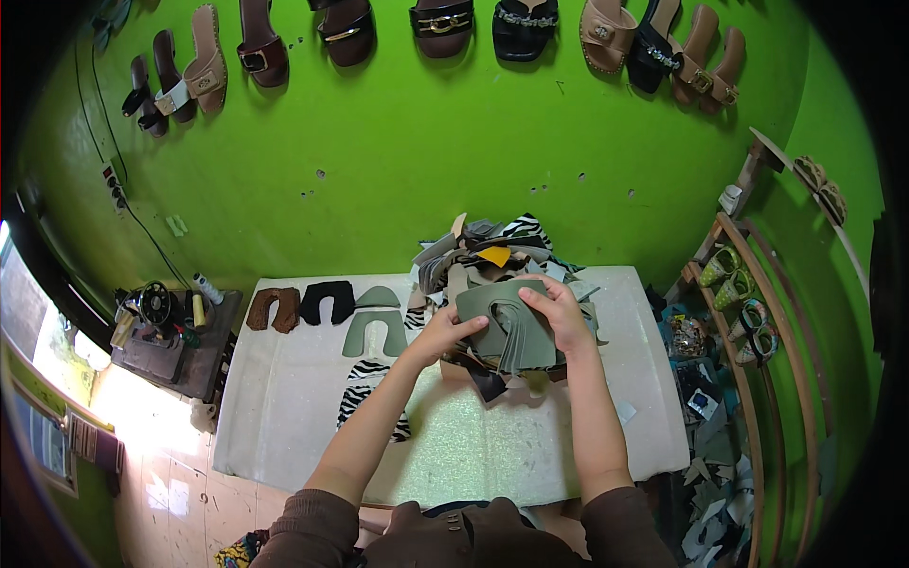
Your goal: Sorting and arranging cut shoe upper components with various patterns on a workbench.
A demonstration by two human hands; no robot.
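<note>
My left hand [449, 334] and my right hand [562, 317] hold a stack of grey-green U-shaped cut pieces [528, 333] from both sides. Its layers fan out around the curved cutout, and both thumbs press on the top. Under and behind the stack is a heap of mixed scraps [488, 239], with grey, black, zebra-striped and yellow bits. To the left on the table lie a brown arch-shaped stack [276, 296], a black arch-shaped stack [327, 292], grey-green pieces [378, 295] and zebra-striped pieces [354, 403].
The pale table [275, 407] stands against a green wall hung with sandals [442, 28]. At left, a sewing machine [156, 308] sits on a dark stand. On the right are a wooden rack [748, 379] with shoes and scraps [710, 506] piled low down.
</note>
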